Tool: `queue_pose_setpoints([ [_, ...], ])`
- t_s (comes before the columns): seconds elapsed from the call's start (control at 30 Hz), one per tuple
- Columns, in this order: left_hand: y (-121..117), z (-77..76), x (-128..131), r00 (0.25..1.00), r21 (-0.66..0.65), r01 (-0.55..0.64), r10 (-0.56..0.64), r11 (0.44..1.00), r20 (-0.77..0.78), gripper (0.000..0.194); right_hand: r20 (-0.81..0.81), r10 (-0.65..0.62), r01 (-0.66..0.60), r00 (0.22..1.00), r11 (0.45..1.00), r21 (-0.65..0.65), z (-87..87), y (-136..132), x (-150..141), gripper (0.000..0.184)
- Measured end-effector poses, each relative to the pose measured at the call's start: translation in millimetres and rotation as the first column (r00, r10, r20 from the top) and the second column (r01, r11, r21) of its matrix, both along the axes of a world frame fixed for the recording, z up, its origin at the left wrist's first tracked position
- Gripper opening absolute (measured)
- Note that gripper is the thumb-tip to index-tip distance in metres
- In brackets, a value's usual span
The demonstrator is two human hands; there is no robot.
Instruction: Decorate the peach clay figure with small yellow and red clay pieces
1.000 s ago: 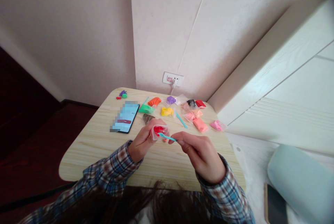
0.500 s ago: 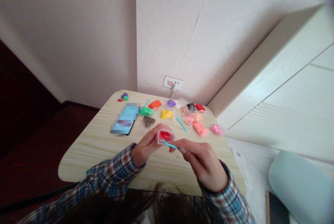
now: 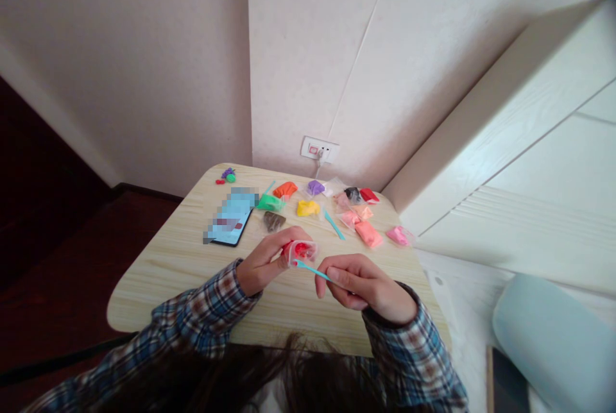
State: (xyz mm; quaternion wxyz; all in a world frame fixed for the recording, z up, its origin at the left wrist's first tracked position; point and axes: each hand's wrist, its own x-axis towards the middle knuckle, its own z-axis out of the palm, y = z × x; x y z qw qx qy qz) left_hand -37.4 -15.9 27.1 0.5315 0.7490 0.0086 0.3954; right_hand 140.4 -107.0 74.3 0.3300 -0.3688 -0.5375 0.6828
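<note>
My left hand (image 3: 265, 261) is closed around a clear plastic bag of red modelling clay (image 3: 303, 251), its mouth turned up toward me. Between the thumb and fingers of my right hand (image 3: 363, 281) is a thin blue modelling tool (image 3: 315, 270). The tool's tip meets the near rim of the bag, where a small red bit shows beside it. Both hands are above the wooden table (image 3: 192, 301). A second blue tool (image 3: 333, 225) lies just beyond them, near a bag of yellow clay (image 3: 308, 208).
Bagged clay in several colours lies across the back, including brown (image 3: 274, 222), green (image 3: 271, 202), coral (image 3: 368, 233) and pink (image 3: 399, 235). A phone (image 3: 231, 217) lies at the left, with small purple, green and red clay pieces (image 3: 228, 176) behind it. A wall socket (image 3: 319, 149) is behind.
My right hand has shifted slightly back from the bag and turned, so more of the blue tool shows. My left hand and the bag have moved slightly left.
</note>
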Motion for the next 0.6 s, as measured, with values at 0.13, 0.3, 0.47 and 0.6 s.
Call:
queue_pose_setpoints([
  [0.13,3,-2.4,-2,0.999,0.007,-0.019,0.019,1.0,-0.045,0.033,-0.067,-0.003,0.001,0.998,0.999,-0.043,-7.3,4,2,0.035],
  [0.3,9,-4.3,-8,0.991,0.032,-0.064,0.067,0.997,-0.117,0.03,-0.117,-0.046,0.039,0.992,0.998,-0.059,-14.3,6,5,0.033],
  [0.47,20,-2.6,-8,0.85,0.325,-0.309,0.413,0.894,-0.328,0.027,-0.062,-0.153,0.153,0.986,0.988,0.002,-19.3,7,15,0.031],
  [0.6,29,-3.2,3,0.608,0.638,-0.339,0.679,0.692,-0.413,0.024,-0.006,-0.29,0.29,0.957,0.956,0.056,-27.1,11,27,0.031],
])
